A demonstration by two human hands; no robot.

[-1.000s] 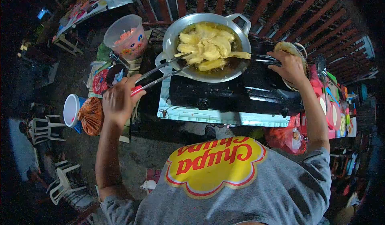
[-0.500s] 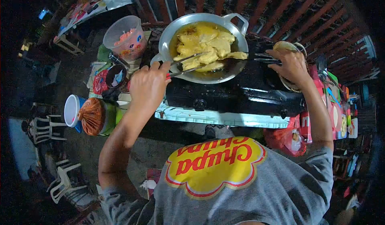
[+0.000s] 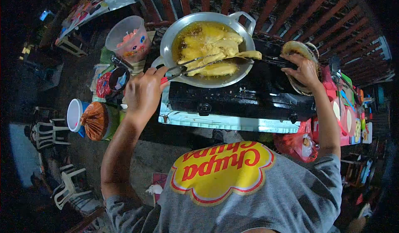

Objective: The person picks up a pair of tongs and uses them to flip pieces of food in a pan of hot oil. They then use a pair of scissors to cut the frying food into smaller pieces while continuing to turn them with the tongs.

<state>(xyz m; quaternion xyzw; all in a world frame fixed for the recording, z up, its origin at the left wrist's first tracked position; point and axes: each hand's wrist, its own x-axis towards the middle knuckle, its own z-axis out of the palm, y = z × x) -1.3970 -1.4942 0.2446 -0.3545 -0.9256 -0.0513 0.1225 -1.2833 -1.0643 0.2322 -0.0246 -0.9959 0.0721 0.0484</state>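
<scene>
A large metal wok point(image 3: 165, 46) holds bubbling oil and yellow pieces of food point(image 3: 220, 69). My left hand point(image 3: 142, 89), at the wok's near left rim, is closed around tongs point(image 3: 179, 73) with red on the handle. Their two arms reach into the wok on either side of a yellow piece. On the right, my right hand point(image 3: 302, 71) grips dark tongs point(image 3: 274, 61), whose tips meet the end of a long piece sticking out over the right rim. Beneath that hand lies a round, brown-rimmed pan or basket point(image 3: 296, 46), partly hidden by it.
The wok stands on a black stove point(image 3: 232, 98) above a pale blue base. Left of it are a clear tub point(image 3: 124, 33) with orange-pink contents and a knotted orange bag point(image 3: 97, 120). Red slats point(image 3: 249, 2) rise behind. A red plastic bag point(image 3: 291, 145) hangs at the right front.
My left hand and its tongs have shifted slightly left and down. The long piece now reaches further over the right rim, and the right tongs have met its end.
</scene>
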